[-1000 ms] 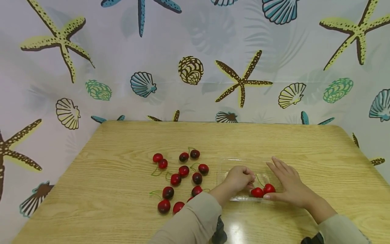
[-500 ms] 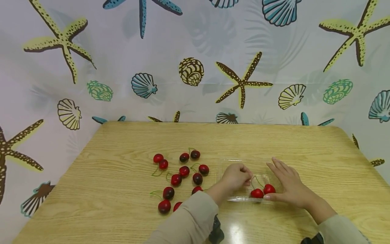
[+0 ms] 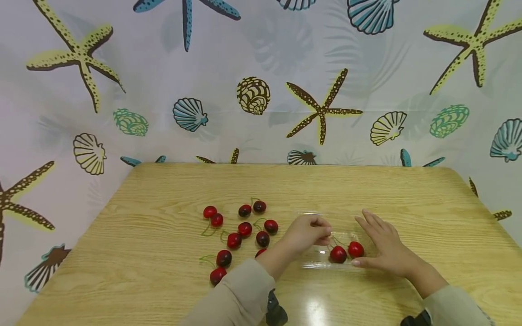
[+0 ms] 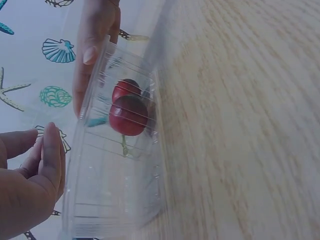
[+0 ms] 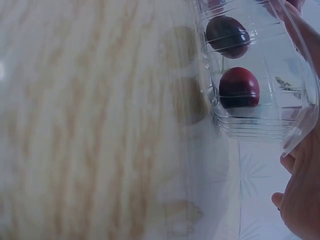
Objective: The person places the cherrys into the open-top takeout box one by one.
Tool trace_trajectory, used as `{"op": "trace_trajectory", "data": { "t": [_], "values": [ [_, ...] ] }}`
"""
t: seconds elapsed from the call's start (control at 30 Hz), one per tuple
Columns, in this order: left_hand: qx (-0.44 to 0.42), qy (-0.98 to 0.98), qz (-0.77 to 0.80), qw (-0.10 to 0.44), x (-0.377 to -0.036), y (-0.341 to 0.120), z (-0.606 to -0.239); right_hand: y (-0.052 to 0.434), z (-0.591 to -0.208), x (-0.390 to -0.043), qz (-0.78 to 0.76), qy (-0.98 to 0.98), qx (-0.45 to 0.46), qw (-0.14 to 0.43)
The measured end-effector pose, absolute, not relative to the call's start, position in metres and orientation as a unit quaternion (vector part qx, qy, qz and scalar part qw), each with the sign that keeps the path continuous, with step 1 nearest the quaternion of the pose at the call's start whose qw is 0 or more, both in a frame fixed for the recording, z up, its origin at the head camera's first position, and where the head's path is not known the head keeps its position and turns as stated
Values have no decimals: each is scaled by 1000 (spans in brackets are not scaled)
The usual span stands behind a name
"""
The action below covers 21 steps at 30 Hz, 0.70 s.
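Note:
Two red cherries (image 3: 338, 254) joined by green stems lie in the right part of a clear plastic container (image 3: 314, 264). Through its wall, the left wrist view shows the same cherries (image 4: 128, 115). My left hand (image 3: 306, 233) hovers over the container's left part, close to the stems. In the left wrist view a gap parts its thumb from its fingers, with nothing between them. My right hand (image 3: 383, 246) spans the container's right end, fingers spread and fairly straight, the thumb at the near rim. How firmly it touches the rim cannot be told.
Several cherries (image 3: 234, 241), mostly in stemmed pairs, lie on the wooden table (image 3: 163, 253) left of the container. My left sleeve (image 3: 236, 294) covers part of that group's near side. A shell-patterned cloth (image 3: 228, 54) hangs behind the table.
My left hand has drawn back to the left, away from the stems. The two cherries in the container have shifted slightly leftward. My right hand has kept its place.

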<state>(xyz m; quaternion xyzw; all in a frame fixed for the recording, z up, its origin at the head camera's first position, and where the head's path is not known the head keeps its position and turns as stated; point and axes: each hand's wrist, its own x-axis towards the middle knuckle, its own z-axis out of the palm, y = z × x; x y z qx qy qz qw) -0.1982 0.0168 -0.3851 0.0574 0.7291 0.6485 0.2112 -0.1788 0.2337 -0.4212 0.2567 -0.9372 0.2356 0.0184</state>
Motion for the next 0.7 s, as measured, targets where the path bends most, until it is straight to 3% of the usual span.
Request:
{"op": "trace_trajectory", "data": {
  "t": [0.7],
  "values": [
    [64, 688, 691, 212, -180, -30, -366, 234, -422, -179, 233, -937, 260, 21]
  ]
}}
